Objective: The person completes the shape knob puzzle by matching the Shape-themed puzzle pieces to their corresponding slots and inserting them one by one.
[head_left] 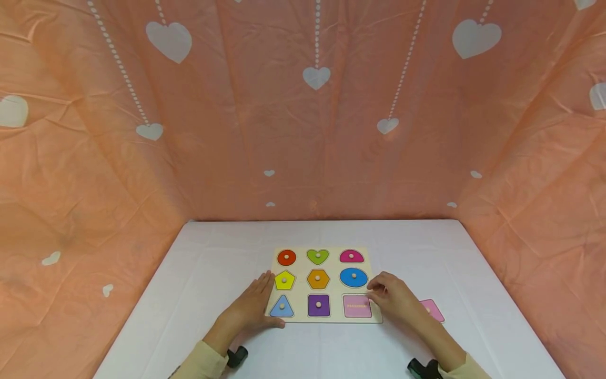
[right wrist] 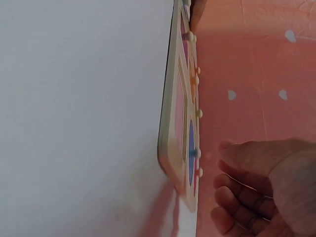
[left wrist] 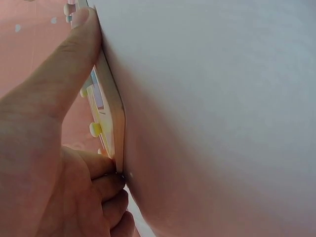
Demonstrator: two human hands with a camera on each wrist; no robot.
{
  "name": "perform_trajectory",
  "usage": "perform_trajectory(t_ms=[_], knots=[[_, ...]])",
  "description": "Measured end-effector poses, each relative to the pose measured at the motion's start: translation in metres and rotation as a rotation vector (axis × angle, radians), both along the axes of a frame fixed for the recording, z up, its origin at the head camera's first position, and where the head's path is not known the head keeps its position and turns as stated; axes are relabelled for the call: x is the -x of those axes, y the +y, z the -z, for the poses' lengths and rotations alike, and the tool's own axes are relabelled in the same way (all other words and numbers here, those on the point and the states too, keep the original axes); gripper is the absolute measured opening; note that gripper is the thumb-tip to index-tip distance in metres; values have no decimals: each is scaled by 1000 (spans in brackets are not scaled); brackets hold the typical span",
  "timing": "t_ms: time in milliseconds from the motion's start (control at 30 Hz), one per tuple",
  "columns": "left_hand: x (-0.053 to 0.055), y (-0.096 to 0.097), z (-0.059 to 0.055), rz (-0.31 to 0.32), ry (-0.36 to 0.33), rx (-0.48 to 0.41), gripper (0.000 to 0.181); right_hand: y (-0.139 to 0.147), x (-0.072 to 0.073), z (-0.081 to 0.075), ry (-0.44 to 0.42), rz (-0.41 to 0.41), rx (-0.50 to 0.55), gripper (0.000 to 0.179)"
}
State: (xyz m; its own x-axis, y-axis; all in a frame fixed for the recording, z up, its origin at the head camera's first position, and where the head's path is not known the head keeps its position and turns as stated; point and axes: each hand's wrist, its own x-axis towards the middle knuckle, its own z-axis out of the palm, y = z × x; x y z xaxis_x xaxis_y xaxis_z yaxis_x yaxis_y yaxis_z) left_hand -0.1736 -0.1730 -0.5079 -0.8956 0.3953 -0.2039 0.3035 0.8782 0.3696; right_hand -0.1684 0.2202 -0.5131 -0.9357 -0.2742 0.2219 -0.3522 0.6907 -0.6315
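Observation:
A wooden peg puzzle board (head_left: 300, 318) lies on the white table. Colored knobbed shapes sit in it, among them a purple square (head_left: 312, 311), a blue oval (head_left: 347, 282) and a yellow pentagon (head_left: 283, 286). The lower right recess (head_left: 357, 310) holds no piece and shows a pink bottom with lettering. My left hand (head_left: 251, 308) touches the board's lower left corner, fingers along the left edge, thumb at the front edge. Over the right edge hovers my right hand (head_left: 395, 300), fingers loosely bent, nothing between them. A pink knobbed piece (head_left: 434, 310) lies right of the board, partly hidden by the right forearm.
The white table (head_left: 227, 247) reaches back to a peach curtain (head_left: 312, 142) printed with hearts. More of that curtain hangs along both sides. Black wrist-worn devices show at the left cuff (head_left: 208, 360) and the right cuff (head_left: 466, 368).

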Motion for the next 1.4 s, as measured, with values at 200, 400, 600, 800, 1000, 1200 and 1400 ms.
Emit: perform_trajectory(t_ms=[200, 400, 600, 800, 1000, 1200, 1400], knots=[[0, -1, 2, -6, -4, -3, 124, 17, -4, 0, 29, 58, -13, 13], [2, -1, 5, -13, -16, 3, 125, 34, -12, -1, 39, 134, -20, 14], [2, -1, 6, -9, -18, 10, 125, 53, -22, 0, 4, 186, -10, 13], [1, -1, 6, -12, -14, 7, 125, 69, -29, 3, 18, 194, 6, 14], [1, -1, 5, -7, -8, 16, 125, 81, -36, 8, 15, 221, -18, 18], [1, -1, 4, -13, -10, 12, 125, 88, -40, 10, -26, 221, -30, 19], [1, 0, 5, -18, -12, 11, 125, 93, -43, 11, -47, 214, -56, 15]])
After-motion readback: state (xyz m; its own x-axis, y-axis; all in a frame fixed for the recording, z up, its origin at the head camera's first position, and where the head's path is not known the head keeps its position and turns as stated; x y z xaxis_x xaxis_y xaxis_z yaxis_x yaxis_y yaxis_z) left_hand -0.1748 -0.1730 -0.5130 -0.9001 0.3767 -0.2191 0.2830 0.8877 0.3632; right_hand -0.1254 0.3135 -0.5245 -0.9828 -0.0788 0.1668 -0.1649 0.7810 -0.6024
